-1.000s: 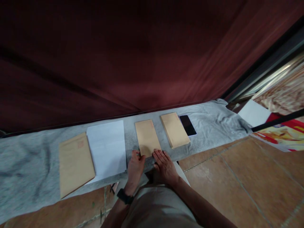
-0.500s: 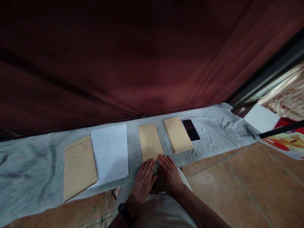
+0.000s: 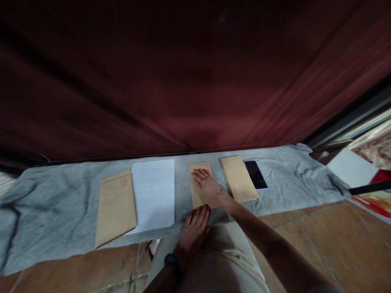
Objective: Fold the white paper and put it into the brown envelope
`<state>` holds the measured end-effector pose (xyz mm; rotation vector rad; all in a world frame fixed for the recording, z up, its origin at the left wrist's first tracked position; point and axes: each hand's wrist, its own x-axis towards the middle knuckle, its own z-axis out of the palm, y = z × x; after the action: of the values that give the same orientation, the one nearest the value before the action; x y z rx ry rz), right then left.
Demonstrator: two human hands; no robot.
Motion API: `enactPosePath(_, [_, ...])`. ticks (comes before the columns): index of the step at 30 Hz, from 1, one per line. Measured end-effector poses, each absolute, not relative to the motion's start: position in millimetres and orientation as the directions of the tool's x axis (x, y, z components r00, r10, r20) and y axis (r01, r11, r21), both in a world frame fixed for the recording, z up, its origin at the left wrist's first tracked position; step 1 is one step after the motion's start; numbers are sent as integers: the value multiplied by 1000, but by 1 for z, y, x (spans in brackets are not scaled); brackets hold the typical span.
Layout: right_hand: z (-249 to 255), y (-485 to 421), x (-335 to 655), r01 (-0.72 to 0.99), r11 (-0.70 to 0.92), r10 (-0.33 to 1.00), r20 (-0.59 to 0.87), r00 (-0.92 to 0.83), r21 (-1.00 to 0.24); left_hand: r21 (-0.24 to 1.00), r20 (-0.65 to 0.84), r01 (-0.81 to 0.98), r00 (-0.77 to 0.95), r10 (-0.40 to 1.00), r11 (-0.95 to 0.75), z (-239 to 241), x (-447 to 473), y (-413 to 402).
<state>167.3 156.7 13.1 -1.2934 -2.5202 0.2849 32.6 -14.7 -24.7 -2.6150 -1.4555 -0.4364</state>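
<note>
R hand (image 3: 207, 185) flat on mid envelope (image 3: 198, 198), L hand (image 3: 195, 225) flat at near edge, neither gripping; uneven push cd crease it.

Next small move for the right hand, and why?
Probably slide the right hand toward the wearer, along the middle envelope, to smooth it. The palm side lies down near the envelope's far end, with much of the near part uncovered, and the left hand is at the near edge, seemingly able to steady it.
</note>
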Motion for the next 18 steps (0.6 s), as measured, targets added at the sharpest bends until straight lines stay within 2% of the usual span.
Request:
enactPosePath(4, [16, 195, 162, 776, 564, 824, 136, -550, -281, 59, 293, 842, 498, 816, -536, -18, 33, -16])
enactPosePath(10, [22, 207, 163, 816, 503, 864, 171, -473, -285, 104, 282, 840, 488, 826, -532, -16, 32, -16])
enactPosePath(15, [9, 132, 186, 845, 396, 909, 286, -304, -359, 110, 263, 842, 488, 833, -528, -16, 38, -13])
enactPosePath(18, [-2, 64, 203, 808, 449, 886, 305, -348, -382, 115, 205, 849, 488, 848, -516, -12, 43, -14])
